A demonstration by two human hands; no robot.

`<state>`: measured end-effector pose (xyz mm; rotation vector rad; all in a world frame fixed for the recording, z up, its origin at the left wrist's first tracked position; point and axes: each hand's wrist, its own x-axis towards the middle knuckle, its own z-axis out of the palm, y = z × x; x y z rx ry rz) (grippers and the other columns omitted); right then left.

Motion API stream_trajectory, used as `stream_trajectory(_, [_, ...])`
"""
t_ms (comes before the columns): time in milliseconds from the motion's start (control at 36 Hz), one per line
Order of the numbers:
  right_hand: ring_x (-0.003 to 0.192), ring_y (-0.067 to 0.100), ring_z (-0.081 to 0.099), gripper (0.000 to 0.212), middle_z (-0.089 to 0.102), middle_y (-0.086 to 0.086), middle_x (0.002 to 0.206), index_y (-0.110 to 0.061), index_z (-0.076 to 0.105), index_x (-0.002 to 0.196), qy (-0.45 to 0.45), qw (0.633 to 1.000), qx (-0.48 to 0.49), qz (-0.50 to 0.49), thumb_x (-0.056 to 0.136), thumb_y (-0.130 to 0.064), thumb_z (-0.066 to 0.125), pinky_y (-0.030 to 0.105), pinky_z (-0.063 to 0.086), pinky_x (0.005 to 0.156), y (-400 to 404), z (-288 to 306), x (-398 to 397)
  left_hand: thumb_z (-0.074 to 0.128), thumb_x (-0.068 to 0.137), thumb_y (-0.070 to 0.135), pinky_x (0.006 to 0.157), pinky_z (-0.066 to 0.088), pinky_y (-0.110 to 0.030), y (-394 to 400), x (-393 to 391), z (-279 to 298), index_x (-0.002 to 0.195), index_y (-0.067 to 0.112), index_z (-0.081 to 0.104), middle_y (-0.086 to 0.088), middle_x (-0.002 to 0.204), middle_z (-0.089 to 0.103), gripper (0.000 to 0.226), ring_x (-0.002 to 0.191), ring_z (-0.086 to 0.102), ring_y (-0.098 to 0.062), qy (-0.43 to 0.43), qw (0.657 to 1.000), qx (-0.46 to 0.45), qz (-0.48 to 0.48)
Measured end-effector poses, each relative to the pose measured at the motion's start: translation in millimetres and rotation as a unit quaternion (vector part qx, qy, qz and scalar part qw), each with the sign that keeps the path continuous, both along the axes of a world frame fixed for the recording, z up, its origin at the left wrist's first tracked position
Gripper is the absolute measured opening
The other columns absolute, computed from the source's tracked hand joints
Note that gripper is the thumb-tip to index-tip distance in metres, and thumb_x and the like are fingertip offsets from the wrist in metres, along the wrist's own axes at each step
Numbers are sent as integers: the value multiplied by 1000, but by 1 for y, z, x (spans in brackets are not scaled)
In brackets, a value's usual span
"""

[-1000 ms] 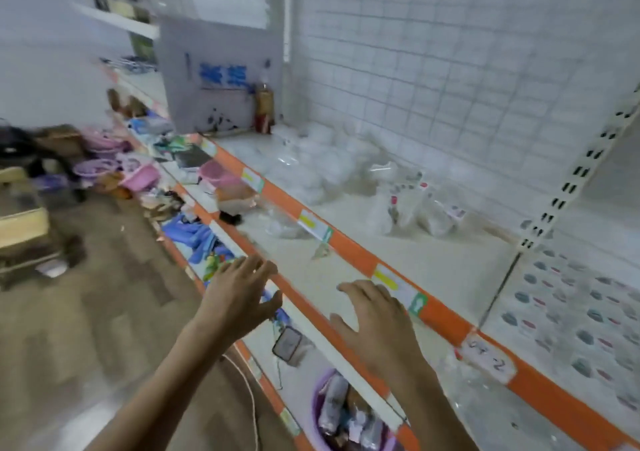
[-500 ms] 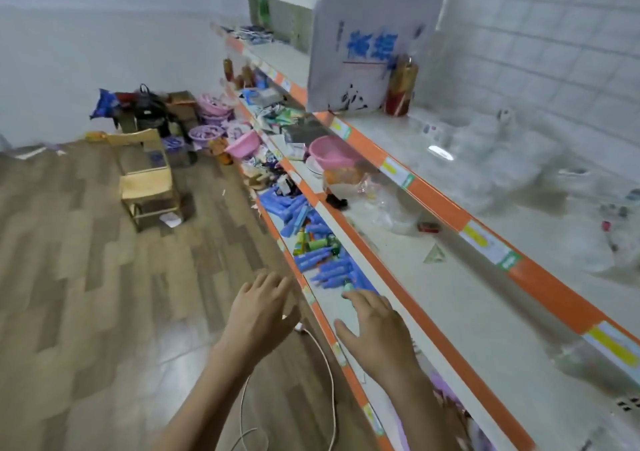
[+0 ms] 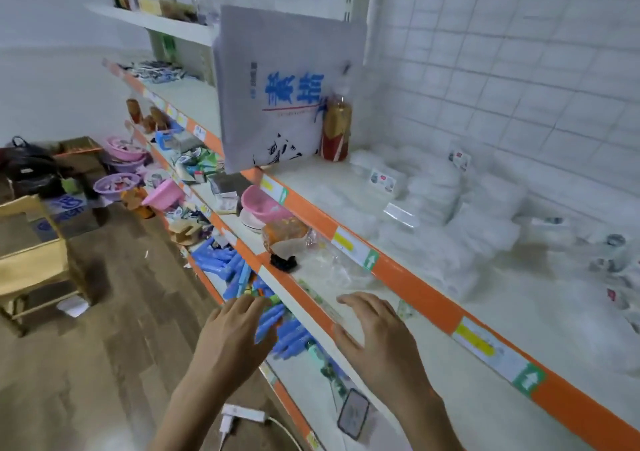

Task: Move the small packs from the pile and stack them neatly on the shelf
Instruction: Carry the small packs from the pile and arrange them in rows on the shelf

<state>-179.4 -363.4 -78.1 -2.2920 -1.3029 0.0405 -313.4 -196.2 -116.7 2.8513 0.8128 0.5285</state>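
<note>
You held your left hand [image 3: 235, 333] and right hand [image 3: 377, 340] empty, fingers spread loosely, in front of the lower shelves, apparently readying both for the pile of small packs [image 3: 433, 208] heaped on the shelf [image 3: 408, 277] above.

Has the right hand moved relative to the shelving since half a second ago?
Yes. The right hand has come up from the lower shelf by the blue tubes to over the middle shelf's orange edge.

Left hand [image 3: 232, 334] and right hand [image 3: 379, 343] extend forward side by side, palms down, fingers relaxed and slightly spread, holding nothing. Both forearms are bare.
</note>
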Motion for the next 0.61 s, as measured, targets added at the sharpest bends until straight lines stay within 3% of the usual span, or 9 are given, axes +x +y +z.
stream_trajectory(56, [118,4,44,41,49,-16,127,-29,51,127,-26,999,27,-24,89,-45,47,13,32,90,14,18,29,80,60,27,56,51,-32,27,33,18,93,20,65,2,83,66,37,72,67,-21,-17,999,20,-36])
stream_trajectory(111, [116,5,44,42,50,-16,125,-29,52,125,-43,997,39,-43,87,-45,45,14,32,88,29,37,59,60,72,35,60,52,-34,53,69,39,97,20,63,2,88,66,30,77,65,-22,-28,997,19,-73])
stream_trajectory(167, [115,8,44,41,50,-14,126,-27,52,125,-64,995,53,-51,88,-43,48,16,33,88,43,56,89,50,78,38,69,52,-37,78,106,60,104,18,63,-1,98,65,36,87,63,-24,-32,995,21,-97])
stream_trajectory(222, [118,9,41,40,47,-12,130,-27,49,128,-81,994,44,-61,91,-39,51,19,33,91,55,76,116,55,81,34,79,48,-38,99,143,80,112,16,62,-4,107,64,36,98,60,-26,-40,991,38,-119])
stream_trajectory(306, [120,13,40,40,46,-8,131,-25,46,131,-97,992,5,-79,93,-35,49,26,35,92,74,98,152,59,86,31,82,47,-36,119,192,108,118,16,58,-3,115,60,36,107,56,-24,-68,984,51,-156])
stream_trajectory(417, [114,23,47,26,55,6,120,-8,58,114,-81,991,-30,-98,95,-17,43,34,42,88,108,107,194,54,89,28,88,48,-38,140,253,129,124,18,54,-1,124,54,37,111,53,-22,-69,977,32,-200])
stream_trajectory(500, [105,30,52,22,55,15,112,1,57,104,-58,989,-101,-89,94,-5,39,33,41,78,134,98,219,51,92,20,94,46,-36,155,300,130,127,17,53,-3,131,50,36,116,51,-23,-41,972,1,-233])
stream_trajectory(611, [116,31,45,26,48,14,126,-3,50,116,-97,969,-205,-98,94,-7,36,34,36,89,161,83,241,52,91,17,106,33,-31,174,354,118,137,16,42,-5,142,41,47,129,40,-21,29,959,-4,-283])
